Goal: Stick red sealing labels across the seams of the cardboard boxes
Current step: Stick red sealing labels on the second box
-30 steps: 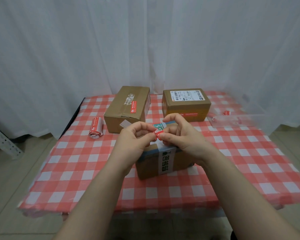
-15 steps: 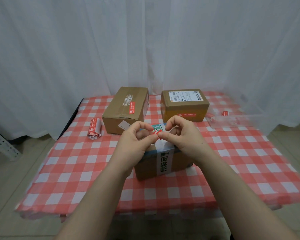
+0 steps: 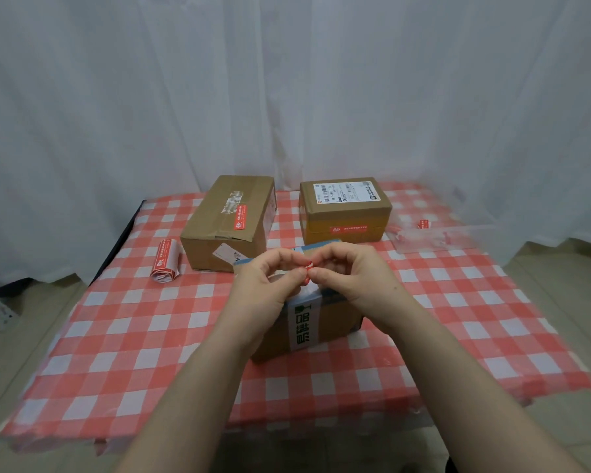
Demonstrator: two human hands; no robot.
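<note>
Matt brown cardboard boxes [image 3: 228, 221] on a glossy checked plastic cloth [image 3: 123, 336] — sheer white fabric curtain [image 3: 287, 90] behind.

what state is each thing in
red label, in the air, not yet stuck
left hand, pinching the label
right hand, pinching the label
near box, taped, no red label visible
left back box, closed, labelled on top
right back box, closed, labelled across front seam
label roll, lying on the cloth
</note>
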